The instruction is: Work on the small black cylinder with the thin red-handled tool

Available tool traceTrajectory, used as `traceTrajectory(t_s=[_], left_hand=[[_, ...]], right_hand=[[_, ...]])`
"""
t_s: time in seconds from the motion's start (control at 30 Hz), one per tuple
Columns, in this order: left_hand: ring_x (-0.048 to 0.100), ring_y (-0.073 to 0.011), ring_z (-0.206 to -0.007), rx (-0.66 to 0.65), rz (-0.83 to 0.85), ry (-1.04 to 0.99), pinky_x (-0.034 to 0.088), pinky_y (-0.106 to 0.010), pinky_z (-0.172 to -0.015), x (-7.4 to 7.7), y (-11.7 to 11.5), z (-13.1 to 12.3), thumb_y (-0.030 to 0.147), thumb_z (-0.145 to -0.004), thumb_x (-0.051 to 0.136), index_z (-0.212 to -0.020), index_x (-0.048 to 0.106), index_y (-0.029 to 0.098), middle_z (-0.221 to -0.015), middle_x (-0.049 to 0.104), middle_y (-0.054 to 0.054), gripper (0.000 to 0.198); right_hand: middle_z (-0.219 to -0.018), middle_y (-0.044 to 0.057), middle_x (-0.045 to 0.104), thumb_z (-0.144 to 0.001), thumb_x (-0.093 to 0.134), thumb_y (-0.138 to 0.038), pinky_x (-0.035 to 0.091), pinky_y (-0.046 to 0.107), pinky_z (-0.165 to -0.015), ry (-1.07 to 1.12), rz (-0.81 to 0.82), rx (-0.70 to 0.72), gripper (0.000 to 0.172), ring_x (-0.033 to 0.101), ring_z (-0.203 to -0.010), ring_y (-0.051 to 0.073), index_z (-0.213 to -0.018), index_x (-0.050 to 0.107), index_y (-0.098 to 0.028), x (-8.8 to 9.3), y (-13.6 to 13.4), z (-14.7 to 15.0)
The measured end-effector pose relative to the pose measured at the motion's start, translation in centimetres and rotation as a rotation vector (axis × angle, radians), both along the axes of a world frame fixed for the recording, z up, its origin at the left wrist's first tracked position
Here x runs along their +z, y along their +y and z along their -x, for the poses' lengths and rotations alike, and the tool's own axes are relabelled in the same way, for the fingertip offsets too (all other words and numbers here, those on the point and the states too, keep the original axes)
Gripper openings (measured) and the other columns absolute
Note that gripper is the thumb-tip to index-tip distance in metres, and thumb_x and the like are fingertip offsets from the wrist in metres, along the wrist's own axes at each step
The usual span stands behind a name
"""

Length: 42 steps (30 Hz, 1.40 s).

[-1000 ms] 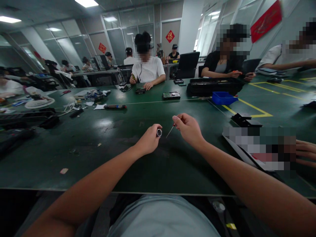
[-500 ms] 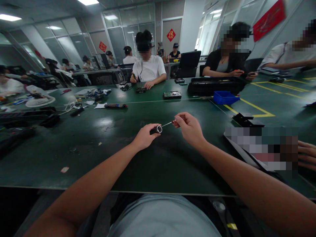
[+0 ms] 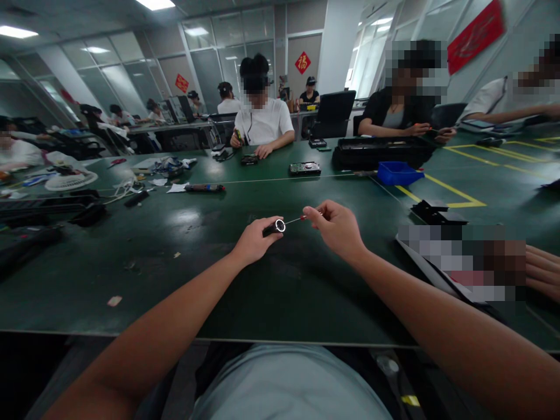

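My left hand (image 3: 251, 244) is closed around a short black cylinder (image 3: 270, 229) whose open end, ringed in bright silver, faces toward me. In my right hand (image 3: 340, 230) is a thin screwdriver (image 3: 294, 220), pinched between thumb and fingers by what shows as a red handle. Its slim metal shaft points left, and the tip is at the rim of the cylinder; whether it goes inside I cannot tell. Both hands are held over the green table (image 3: 262, 297).
Farther off lie a hard drive (image 3: 305, 168), a blue bin (image 3: 399, 173), a long black housing (image 3: 380, 153) and a pen-like tool (image 3: 205, 188). A black bracket (image 3: 437, 213) sits to the right. Another person's hand (image 3: 542, 268) rests at the right edge. Co-workers sit across the table.
The cylinder and the screwdriver have shifted slightly left. My right thumb has slid forward and the fingers have rolled on the screwdriver handle.
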<state>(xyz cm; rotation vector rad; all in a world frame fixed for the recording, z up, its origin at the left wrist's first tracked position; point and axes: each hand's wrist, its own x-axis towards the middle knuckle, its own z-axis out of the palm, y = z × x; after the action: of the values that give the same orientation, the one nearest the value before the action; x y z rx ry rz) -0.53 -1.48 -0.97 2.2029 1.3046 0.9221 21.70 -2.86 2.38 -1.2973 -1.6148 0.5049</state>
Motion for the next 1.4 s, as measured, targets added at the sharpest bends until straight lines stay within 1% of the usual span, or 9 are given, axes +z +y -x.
traceTrajectory(t_s=[0.13, 0.37, 0.6, 0.77, 0.97, 1.07, 1.13, 1.23, 1.4], left_hand=[[0.059, -0.0237, -0.109, -0.001, 0.001, 0.032, 0.042, -0.04, -0.101, 0.1, 0.0, -0.1, 0.025, -0.086, 0.069, -0.129, 0.062, 0.025, -0.117, 0.067, -0.006, 0.044], [0.059, -0.0227, -0.105, 0.009, 0.001, 0.033, 0.043, -0.039, -0.098, 0.3, 0.0, 0.0, 0.024, -0.086, 0.068, -0.129, 0.063, 0.024, -0.113, 0.068, -0.005, 0.043], [0.06, -0.0229, -0.106, -0.001, 0.011, 0.024, 0.043, -0.039, -0.099, 0.0, 0.1, 0.1, 0.025, -0.086, 0.069, -0.129, 0.062, 0.024, -0.115, 0.067, -0.006, 0.044], [0.06, -0.0236, -0.105, 0.01, 0.027, 0.032, 0.044, -0.04, -0.098, 0.2, 0.1, 0.0, 0.027, -0.086, 0.067, -0.13, 0.062, 0.025, -0.113, 0.067, -0.006, 0.044], [0.06, -0.0228, -0.106, 0.006, 0.027, 0.023, 0.044, -0.038, -0.098, 0.2, 0.0, 0.0, 0.025, -0.086, 0.068, -0.129, 0.062, 0.024, -0.115, 0.067, -0.006, 0.044], [0.06, -0.0227, -0.106, 0.007, 0.028, 0.022, 0.044, -0.038, -0.097, 0.2, 0.0, -0.1, 0.025, -0.085, 0.069, -0.129, 0.062, 0.025, -0.115, 0.067, -0.005, 0.044], [0.06, -0.0227, -0.108, 0.005, 0.033, 0.02, 0.044, -0.038, -0.098, 0.3, 0.0, -0.1, 0.024, -0.084, 0.07, -0.127, 0.064, 0.025, -0.116, 0.068, -0.005, 0.044], [0.06, -0.0228, -0.11, -0.009, 0.023, 0.022, 0.043, -0.038, -0.1, 0.4, -0.1, -0.2, 0.023, -0.084, 0.07, -0.127, 0.064, 0.024, -0.118, 0.068, -0.005, 0.043], [0.058, -0.0232, -0.116, -0.046, -0.078, 0.04, 0.04, -0.041, -0.105, 0.6, 0.1, -0.1, 0.022, -0.086, 0.069, -0.129, 0.062, 0.024, -0.124, 0.067, -0.005, 0.044]], right_hand=[[-0.059, -0.001, 0.06, -0.085, 0.064, -0.052, 0.034, 0.029, -0.053, -0.035, -0.023, 0.016, 0.034, 0.049, -0.053, 0.014, -0.071, 0.063, -0.021, 0.0, -0.2, 0.1], [-0.084, 0.003, 0.07, -0.089, 0.057, -0.03, 0.044, 0.031, -0.066, -0.024, -0.06, 0.162, 0.013, 0.062, -0.073, 0.017, -0.094, 0.064, -0.021, 0.0, -0.4, 0.2], [-0.059, -0.002, 0.057, -0.098, 0.042, -0.045, 0.039, 0.031, -0.058, -0.063, 0.026, 0.159, 0.034, 0.055, -0.056, 0.016, -0.09, 0.065, -0.022, 0.2, -0.5, 0.2], [-0.075, 0.001, 0.064, -0.094, 0.047, -0.032, 0.043, 0.033, -0.065, -0.038, 0.004, 0.141, 0.026, 0.061, -0.069, 0.019, -0.114, 0.06, -0.023, 0.0, -0.4, 0.3], [-0.078, 0.002, 0.065, -0.098, 0.04, -0.039, 0.043, 0.033, -0.064, -0.055, -0.005, 0.153, 0.03, 0.059, -0.068, 0.018, -0.105, 0.063, -0.023, -0.3, -0.3, 0.2], [-0.083, 0.003, 0.067, -0.094, 0.049, -0.037, 0.046, 0.034, -0.067, 0.074, -0.001, 0.139, 0.024, 0.061, -0.072, 0.018, -0.109, 0.06, -0.021, -0.5, 0.0, 0.3], [-0.083, 0.004, 0.067, -0.091, 0.055, -0.039, 0.049, 0.035, -0.071, 0.189, 0.013, 0.163, 0.021, 0.063, -0.075, 0.018, -0.1, 0.06, -0.021, -0.7, 0.4, 0.4], [-0.079, 0.004, 0.066, -0.088, 0.057, -0.045, 0.052, 0.036, -0.074, 0.34, 0.065, 0.213, 0.025, 0.063, -0.074, 0.018, -0.09, 0.061, -0.02, -1.1, 1.0, 0.5], [-0.08, 0.003, 0.063, -0.087, 0.056, -0.055, 0.055, 0.035, -0.071, 0.537, 0.149, 0.192, 0.033, 0.061, -0.07, 0.016, -0.088, 0.058, -0.022, -2.0, 1.7, 0.8]])
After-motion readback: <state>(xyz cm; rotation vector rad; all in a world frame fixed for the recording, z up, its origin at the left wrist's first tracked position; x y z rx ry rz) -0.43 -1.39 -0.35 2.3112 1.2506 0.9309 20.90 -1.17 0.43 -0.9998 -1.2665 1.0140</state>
